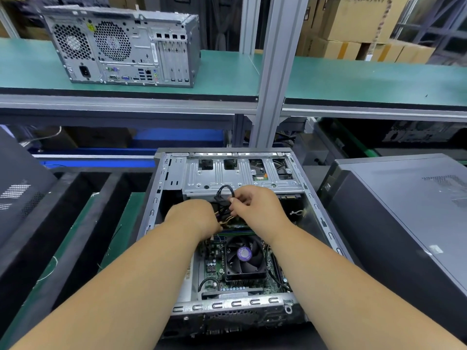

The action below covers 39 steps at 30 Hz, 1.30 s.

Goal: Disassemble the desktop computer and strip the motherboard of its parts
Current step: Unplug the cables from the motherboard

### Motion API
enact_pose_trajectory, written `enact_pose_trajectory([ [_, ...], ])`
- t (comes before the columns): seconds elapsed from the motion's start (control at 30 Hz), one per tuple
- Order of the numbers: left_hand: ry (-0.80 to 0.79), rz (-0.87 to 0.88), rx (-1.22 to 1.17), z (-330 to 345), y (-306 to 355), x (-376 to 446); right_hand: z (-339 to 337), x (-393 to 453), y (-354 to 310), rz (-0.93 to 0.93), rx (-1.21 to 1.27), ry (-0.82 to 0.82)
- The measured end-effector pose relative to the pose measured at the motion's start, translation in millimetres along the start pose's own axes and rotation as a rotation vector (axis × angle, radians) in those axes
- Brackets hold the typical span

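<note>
The step in hand looks like freeing the power cables [223, 198] inside the open computer case [161, 188], with the motherboard [214, 263] and fan [243, 256] lying just below the fingers. The right hand [255, 208] pinches the black cable loop. The left hand [194, 218] curls into the wire bundle beside it; its fingertips are hidden. Next, probably a firm, straight pull on the plug.

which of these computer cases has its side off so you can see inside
The case under both hands, with fan exposed. The shelf case and right-hand case are closed.
</note>
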<state>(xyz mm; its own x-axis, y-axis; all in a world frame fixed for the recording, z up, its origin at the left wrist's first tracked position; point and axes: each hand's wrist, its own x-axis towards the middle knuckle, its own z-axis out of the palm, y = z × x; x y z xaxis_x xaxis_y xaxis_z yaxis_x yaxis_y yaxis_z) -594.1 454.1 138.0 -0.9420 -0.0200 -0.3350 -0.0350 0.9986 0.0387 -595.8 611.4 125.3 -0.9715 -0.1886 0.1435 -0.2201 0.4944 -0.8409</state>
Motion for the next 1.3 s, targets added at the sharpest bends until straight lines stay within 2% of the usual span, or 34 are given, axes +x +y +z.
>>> enact_pose_trajectory([
  [0.1,0.012,0.008,-0.046,0.7,-2.0,-0.8,-2.6,-1.1,-1.9,-0.001,-0.102,-0.087],
  [0.17,-0.028,0.054,-0.1,-1.6,-4.9,-2.5,-2.4,-2.5,-3.5,-0.045,-0.325,-0.19],
  [0.23,-0.086,0.102,-0.13,-5.2,-6.7,-5.4,-1.3,-3.9,-6.3,-0.057,-0.383,-0.178],
  [0.43,-0.081,0.123,-0.132,-4.9,-9.0,-5.0,-10.3,-7.7,-12.7,0.032,0.215,0.091],
  [0.63,-0.085,0.114,-0.097,-3.1,-6.8,-0.5,-20.5,-6.8,-13.1,0.016,0.186,0.257],
  [0.73,-0.095,0.129,-0.067,-4.0,-3.8,-3.3,-25.5,-7.5,-13.0,0.031,0.237,0.29],
  [0.83,-0.128,0.136,-0.052,-6.6,-2.5,-7.5,-31.3,-13.1,-13.3,-0.034,0.007,0.279],
  [0.9,-0.139,0.135,-0.038,-9.1,-2.2,-9.3,-34.5,-16.8,-11.6,-0.084,-0.182,0.213],
  [1.03,-0.178,0.159,-0.061,-9.1,-3.0,-7.9,-37.6,-19.7,-10.3,0.09,-0.429,0.049],
  [1.1,-0.196,0.169,-0.091,-9.1,-3.5,-7.0,-40.2,-19.7,-9.3,0.166,-0.564,0.052],
  [1.13,-0.204,0.17,-0.1,-9.1,-3.7,-6.6,-41.7,-20.1,-9.4,0.17,-0.564,0.104],
  [1.2,-0.216,0.172,-0.107,-9.4,-4.1,-6.3,-44.5,-21.5,-9.9,0.124,-0.392,0.262],
  [1.3,-0.215,0.183,-0.142,-9.1,-5.5,-6.9,-48.8,-22.5,-13.0,0.04,0.089,0.436],
])
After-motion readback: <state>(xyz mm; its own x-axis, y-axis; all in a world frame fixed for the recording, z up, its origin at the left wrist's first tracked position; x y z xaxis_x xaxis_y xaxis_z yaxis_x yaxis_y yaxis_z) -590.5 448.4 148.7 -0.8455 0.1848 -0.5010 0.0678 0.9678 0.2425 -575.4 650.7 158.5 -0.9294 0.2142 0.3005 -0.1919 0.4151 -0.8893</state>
